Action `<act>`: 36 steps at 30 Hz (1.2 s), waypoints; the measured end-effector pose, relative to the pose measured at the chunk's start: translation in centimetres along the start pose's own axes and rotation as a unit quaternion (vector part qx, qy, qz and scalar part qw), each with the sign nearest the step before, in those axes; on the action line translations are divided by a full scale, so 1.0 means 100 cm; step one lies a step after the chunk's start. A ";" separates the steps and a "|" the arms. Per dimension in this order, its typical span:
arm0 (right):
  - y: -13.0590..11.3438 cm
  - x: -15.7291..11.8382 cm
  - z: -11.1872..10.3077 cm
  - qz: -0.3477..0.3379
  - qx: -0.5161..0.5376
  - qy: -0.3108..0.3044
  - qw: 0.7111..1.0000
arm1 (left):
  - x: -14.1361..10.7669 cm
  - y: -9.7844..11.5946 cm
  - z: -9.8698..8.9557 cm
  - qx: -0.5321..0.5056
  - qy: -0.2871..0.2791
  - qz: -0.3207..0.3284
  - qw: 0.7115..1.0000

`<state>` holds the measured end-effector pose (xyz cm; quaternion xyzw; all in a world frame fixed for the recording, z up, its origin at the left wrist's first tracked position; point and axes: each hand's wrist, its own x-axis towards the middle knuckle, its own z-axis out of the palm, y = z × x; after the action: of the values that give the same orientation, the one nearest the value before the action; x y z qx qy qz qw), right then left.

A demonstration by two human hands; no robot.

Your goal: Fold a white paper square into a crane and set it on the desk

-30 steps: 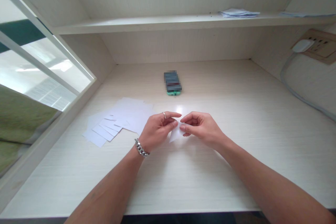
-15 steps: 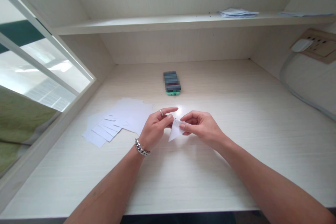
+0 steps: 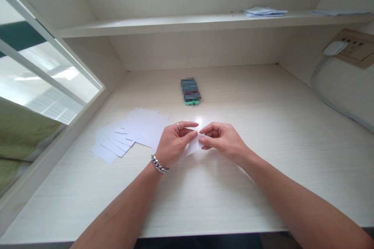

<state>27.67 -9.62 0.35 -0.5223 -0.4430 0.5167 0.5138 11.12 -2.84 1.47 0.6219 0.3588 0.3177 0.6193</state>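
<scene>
A small folded piece of white paper (image 3: 193,147), roughly triangular, is held between my two hands just above the desk. My left hand (image 3: 176,142), with a ring and a chain bracelet, presses its thumb at the upper edge of the paper; its index finger reaches out above. On the other side my right hand (image 3: 222,138) pinches the paper between thumb and curled fingers. Part of the paper is hidden behind the thumbs. To the left of my left hand, loose white paper sheets (image 3: 146,120) lie spread and overlapping on the desk.
A phone-like object (image 3: 191,91) with a green end, its face pixelated, lies behind my hands. A shelf (image 3: 175,27) runs across the back and bears a paper stack (image 3: 264,11). At right, a white plug (image 3: 335,48) with a cable sits in a wall socket (image 3: 359,52).
My left thumb has slid slightly right along the paper's top edge and covers more of it. My right hand keeps its pinch in nearly the same place. The view has shifted slightly.
</scene>
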 end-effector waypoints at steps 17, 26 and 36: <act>0.001 0.000 -0.001 -0.006 -0.017 -0.004 1.000 | -0.001 0.006 0.000 0.002 -0.014 -0.008 1.000; -0.002 -0.001 0.000 -0.007 -0.019 -0.010 1.000 | 0.001 0.004 -0.001 -0.095 -0.018 -0.013 0.995; 0.001 0.000 -0.001 -0.001 -0.009 -0.007 1.000 | -0.004 0.011 0.003 0.063 0.013 -0.003 0.998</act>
<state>27.81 -9.66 0.29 -0.5223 -0.4518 0.5162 0.5066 11.24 -3.30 2.55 0.6542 0.3879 0.3014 0.5751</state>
